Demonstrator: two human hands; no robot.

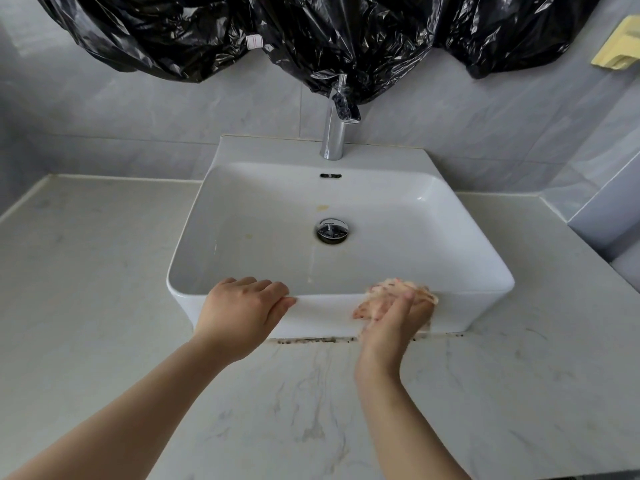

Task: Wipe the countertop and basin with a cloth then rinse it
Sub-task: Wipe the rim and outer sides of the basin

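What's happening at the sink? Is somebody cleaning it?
Yes, a person is cleaning. Their right hand presses a pinkish cloth against the front rim of the white basin, while the left hand holds the rim beside it. No water shows at the faucet, and dark grime lines the countertop seam under the basin.

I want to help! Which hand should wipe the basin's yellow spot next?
Probably the right hand: it holds the cloth at the basin's front rim. The left hand only grips that rim.
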